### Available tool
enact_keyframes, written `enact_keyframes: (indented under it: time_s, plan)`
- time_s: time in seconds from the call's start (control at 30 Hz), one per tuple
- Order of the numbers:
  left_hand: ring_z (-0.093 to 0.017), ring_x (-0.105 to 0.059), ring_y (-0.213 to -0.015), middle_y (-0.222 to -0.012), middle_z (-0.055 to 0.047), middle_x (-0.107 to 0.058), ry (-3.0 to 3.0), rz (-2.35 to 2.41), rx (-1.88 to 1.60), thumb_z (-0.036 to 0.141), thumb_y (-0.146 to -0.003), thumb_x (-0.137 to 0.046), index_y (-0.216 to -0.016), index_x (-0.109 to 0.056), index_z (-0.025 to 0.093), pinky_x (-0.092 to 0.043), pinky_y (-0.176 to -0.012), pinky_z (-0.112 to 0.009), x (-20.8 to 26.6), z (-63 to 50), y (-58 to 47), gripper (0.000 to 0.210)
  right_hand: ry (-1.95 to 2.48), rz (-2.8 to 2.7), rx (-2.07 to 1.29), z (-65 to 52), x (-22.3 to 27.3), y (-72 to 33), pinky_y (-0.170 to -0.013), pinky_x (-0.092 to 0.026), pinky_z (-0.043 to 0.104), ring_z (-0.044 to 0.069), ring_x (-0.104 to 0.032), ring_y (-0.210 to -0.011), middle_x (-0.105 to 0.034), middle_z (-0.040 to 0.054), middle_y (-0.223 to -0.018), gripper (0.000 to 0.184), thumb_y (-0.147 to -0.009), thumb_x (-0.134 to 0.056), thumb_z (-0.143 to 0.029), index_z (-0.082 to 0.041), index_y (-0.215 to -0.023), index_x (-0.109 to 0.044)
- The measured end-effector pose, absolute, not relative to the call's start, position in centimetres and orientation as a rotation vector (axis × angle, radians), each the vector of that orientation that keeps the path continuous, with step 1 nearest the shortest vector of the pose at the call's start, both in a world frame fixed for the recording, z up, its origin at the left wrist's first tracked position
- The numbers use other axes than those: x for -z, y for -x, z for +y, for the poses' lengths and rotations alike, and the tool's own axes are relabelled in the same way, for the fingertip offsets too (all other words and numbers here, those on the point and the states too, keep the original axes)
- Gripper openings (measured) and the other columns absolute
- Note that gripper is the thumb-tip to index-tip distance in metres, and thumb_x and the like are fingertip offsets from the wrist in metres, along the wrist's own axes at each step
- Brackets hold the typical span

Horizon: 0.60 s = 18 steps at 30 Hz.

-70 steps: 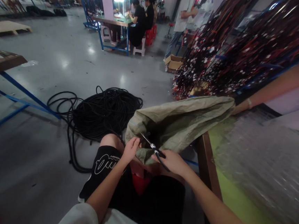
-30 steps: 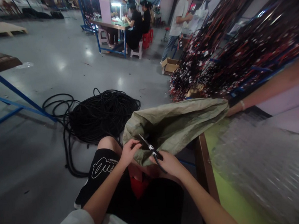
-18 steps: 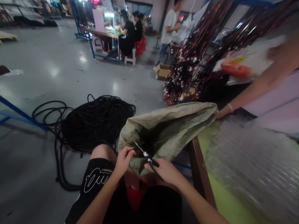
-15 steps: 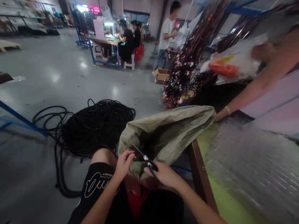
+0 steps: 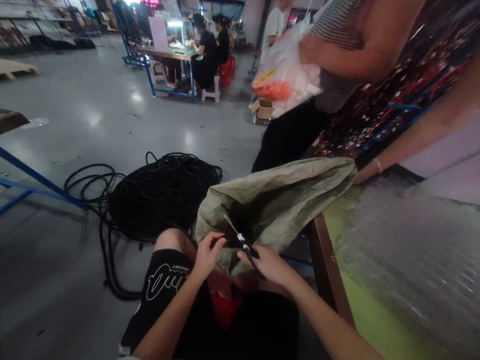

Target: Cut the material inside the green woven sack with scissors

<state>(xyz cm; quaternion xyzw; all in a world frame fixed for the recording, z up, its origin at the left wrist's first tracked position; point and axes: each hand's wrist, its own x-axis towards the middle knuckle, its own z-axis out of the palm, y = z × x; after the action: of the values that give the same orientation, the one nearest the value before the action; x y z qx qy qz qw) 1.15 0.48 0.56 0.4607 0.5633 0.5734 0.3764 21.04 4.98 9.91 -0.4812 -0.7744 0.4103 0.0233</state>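
I sit with a khaki woven sack (image 5: 283,198) open in front of my knees. My right hand (image 5: 270,266) grips black-handled scissors (image 5: 239,237), blades parted and pointing up into the sack's mouth. My left hand (image 5: 207,254) pinches the sack's near rim, with a thin black cable close to its fingers. Another person's hand (image 5: 363,173) holds the sack's far edge on the table.
A big coil of black cable (image 5: 161,189) lies on the floor ahead. A green-topped table (image 5: 361,315) with bubble wrap (image 5: 432,264) is on my right. A standing person carries a white plastic bag (image 5: 285,75). Wire harnesses (image 5: 416,75) hang behind. People sit at a far workbench (image 5: 170,51).
A standing person with a white plastic bag has stepped in from the right, in front of the hanging harnesses. My hands stay at the sack's rim with the scissors.
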Motion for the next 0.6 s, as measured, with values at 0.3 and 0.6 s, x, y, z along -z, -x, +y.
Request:
enact_keyframes:
  time_s: [0.3, 0.6]
  plan:
    - [-0.012, -0.057, -0.069, -0.077, 0.001, -0.061, -0.907, 1.5, -1.584, 0.037, -0.071, -0.074, -0.083, -0.056, 0.016, -0.046, -0.066, -0.023, -0.2, 0.9, -0.1, 0.03, 1.512, -2.555, -1.245, 4.6, -9.4, -21.8, -0.065, -0.041, 0.025, 0.022, -0.063, -0.077, -0.07, 0.0055, -0.085, 0.037, -0.084, -0.058, -0.056, -0.019, -0.087, -0.064]
    - [-0.016, -0.061, -0.077, -0.082, -0.003, -0.067, -1.279, 1.543, -1.325, 0.039, -0.092, -0.05, -0.093, -0.064, 0.016, -0.046, -0.072, -0.026, -0.7, 0.6, -0.4, 0.027, 1.627, -2.685, -0.985, 4.1, -9.6, -21.0, -0.061, -0.037, 0.027, 0.025, -0.065, -0.076, -0.07, 0.01, -0.08, 0.05, -0.087, -0.049, -0.064, -0.019, -0.081, -0.068]
